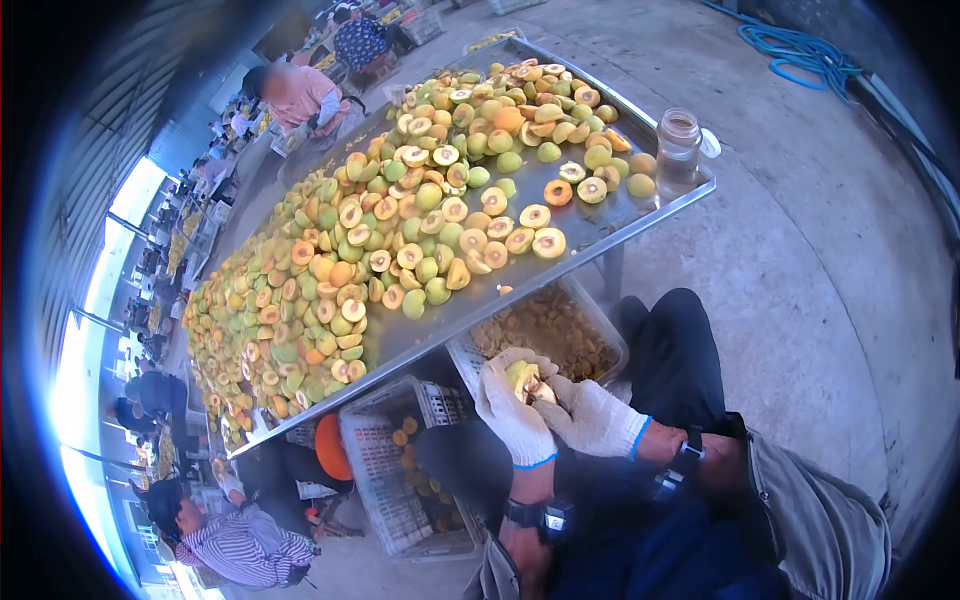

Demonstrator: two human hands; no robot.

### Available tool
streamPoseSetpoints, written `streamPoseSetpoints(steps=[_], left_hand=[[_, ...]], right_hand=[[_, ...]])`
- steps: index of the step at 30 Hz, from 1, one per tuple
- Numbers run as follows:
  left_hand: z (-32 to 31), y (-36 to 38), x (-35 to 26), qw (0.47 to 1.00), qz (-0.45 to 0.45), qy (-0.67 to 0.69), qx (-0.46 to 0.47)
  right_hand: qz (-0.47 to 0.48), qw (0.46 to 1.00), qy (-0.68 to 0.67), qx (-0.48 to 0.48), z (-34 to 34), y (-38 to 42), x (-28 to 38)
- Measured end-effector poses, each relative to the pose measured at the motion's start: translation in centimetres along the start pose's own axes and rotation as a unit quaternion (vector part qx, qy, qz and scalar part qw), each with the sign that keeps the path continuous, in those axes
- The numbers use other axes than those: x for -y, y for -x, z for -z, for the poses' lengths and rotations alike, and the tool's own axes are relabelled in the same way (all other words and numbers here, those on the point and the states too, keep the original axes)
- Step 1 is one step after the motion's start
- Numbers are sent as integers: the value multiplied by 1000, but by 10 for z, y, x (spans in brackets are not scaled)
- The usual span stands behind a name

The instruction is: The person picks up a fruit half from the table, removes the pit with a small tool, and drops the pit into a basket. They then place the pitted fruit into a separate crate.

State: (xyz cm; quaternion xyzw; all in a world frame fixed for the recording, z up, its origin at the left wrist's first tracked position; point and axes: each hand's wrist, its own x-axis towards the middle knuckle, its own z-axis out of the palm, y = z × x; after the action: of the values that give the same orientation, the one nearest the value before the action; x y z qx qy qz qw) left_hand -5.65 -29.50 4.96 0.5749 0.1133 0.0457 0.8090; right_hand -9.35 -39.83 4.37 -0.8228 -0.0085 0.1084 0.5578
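Observation:
My left hand (514, 408), in a white knit glove with a blue cuff, is closed around a yellow-green peach piece (521, 377) whose pale cut flesh shows. My right hand (598, 416), gloved alike, has its fingers bent together against the cut side of the fruit. Whether a small tool sits in those fingers is hidden. Both hands are over the near edge of a plastic bin (617, 345) holding brown pits and scraps. Ahead, a metal table (400, 340) carries a large heap of halved peaches (410, 215).
A clear jar (679, 150) stands at the table's right corner. Left of my legs sits a plastic crate (365, 450) with some fruit inside. A person in a striped top (250, 545) sits at lower left; another in pink (300, 97) works across the table. A blue hose (800, 50) lies on the floor.

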Motion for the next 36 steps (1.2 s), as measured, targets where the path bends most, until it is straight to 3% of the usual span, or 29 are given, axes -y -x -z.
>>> streamPoseSetpoints(steps=[2,6,9,11,15,17,20,27,29,33,36], left_hand=[[4,1,8,992,-109,-55,23],[6,-1,-1,993,-92,-28,75],[11,-3,2,994,-55,-13,88],[11,-6,4,995,-38,17,93],[19,-12,6,989,8,88,114],[26,-19,6,989,16,20,145],[23,-15,0,991,39,32,124],[31,-24,-9,980,117,55,152],[39,-31,-10,967,38,-67,241],[43,-32,-10,953,-15,-93,287],[46,-36,-3,944,-69,-58,317]], right_hand=[[61,997,-41,27,0,1,-9],[47,996,-46,57,5,2,-6],[89,993,-69,33,0,6,-8],[9,990,-124,67,2,7,-6],[-58,977,-174,113,-2,4,-17],[-154,927,-286,189,4,4,-11],[-179,903,-324,216,4,3,-10],[-159,920,-297,201,0,6,-7],[-157,912,-302,229,1,4,-12],[-173,880,-338,286,6,3,-17],[-132,928,-261,229,0,3,-17]])
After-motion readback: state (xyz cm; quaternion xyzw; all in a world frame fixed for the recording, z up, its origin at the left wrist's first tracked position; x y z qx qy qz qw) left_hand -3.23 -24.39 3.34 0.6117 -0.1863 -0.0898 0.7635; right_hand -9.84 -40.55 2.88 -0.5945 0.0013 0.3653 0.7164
